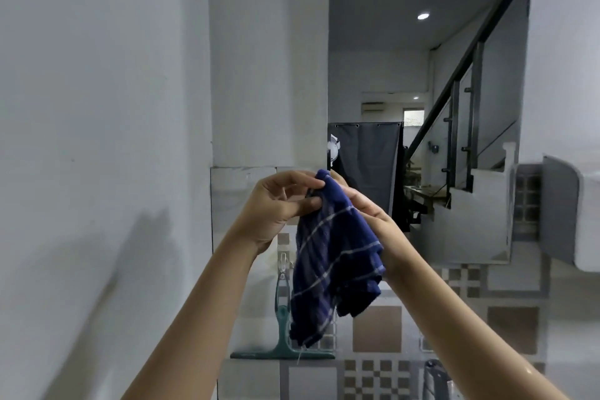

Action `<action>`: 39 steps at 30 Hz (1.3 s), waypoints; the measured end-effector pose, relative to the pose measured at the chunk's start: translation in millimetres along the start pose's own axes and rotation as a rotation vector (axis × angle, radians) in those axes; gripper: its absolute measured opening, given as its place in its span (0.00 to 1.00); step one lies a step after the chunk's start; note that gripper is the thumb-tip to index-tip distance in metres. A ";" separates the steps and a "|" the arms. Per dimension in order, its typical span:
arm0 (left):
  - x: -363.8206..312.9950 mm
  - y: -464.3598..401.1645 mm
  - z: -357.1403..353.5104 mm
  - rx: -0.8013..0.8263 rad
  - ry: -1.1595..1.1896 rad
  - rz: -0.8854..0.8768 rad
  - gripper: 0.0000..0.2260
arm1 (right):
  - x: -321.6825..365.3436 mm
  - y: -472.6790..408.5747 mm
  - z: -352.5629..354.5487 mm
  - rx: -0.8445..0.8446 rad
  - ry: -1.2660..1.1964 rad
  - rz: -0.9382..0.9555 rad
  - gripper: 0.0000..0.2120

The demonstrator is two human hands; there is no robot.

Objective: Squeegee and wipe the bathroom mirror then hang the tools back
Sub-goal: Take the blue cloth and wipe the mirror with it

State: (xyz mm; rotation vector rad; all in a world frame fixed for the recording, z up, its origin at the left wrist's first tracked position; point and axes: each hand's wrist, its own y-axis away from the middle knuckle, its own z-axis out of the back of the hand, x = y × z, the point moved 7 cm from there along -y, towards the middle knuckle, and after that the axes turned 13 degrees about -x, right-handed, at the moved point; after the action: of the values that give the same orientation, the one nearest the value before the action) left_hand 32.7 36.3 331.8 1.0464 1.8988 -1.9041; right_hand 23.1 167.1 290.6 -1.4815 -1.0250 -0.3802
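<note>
A dark blue cloth (334,256) with thin white stripes hangs from both my hands in front of the tiled wall. My left hand (279,204) pinches its top edge between thumb and fingers. My right hand (367,208) grips the cloth from the right side, partly hidden behind it. The teal squeegee (281,325) hangs by its handle from a clear wall hook (283,261), blade down, just left of and behind the cloth. The rectangular mirror (422,75) is mounted on the wall above and to the right, reflecting a staircase and a curtain.
A white wall (97,140) runs close along the left. Patterned brown and grey tiles (454,318) cover the wall below the mirror. A white and grey fixture (571,211) juts out at the right edge. A dark object (435,377) shows at the bottom right.
</note>
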 end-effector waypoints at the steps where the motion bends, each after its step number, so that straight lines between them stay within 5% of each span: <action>1: -2.8 1.2 -4.2 -0.009 -0.004 -0.017 0.10 | 3.7 4.3 2.6 0.006 0.057 -0.008 0.26; 6: -11.7 6.9 -20.8 -0.113 -0.023 -0.078 0.08 | 29.8 28.1 3.4 0.099 0.109 -0.021 0.31; 9: -14.2 7.9 -31.7 -0.133 -0.092 -0.125 0.08 | 41.4 34.0 14.1 0.089 0.124 0.016 0.25; 17: -11.4 6.6 -54.6 -0.182 -0.206 -0.162 0.09 | 67.5 41.1 63.2 -0.170 0.551 0.325 0.16; 24: -13.0 11.4 -80.4 -0.112 -0.390 -0.095 0.09 | 97.9 40.3 85.0 -0.182 0.442 0.359 0.13; 30: -14.4 14.0 -111.5 -0.140 -0.634 -0.251 0.08 | 77.7 56.4 101.0 -0.076 0.247 0.216 0.08; 34: -10.8 10.4 -125.5 -0.133 -0.719 -0.284 0.08 | 55.0 68.6 110.1 0.025 0.257 0.131 0.20; 39: 0.3 4.1 -128.6 -0.112 -0.692 -0.229 0.09 | 62.2 60.4 131.5 -0.057 0.047 0.025 0.19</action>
State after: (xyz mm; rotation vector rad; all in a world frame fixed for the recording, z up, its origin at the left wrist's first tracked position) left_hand 74.3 157.7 342.7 0.0915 1.7150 -1.8989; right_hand 60.9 318.7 271.0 -1.5278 -0.9640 -0.4271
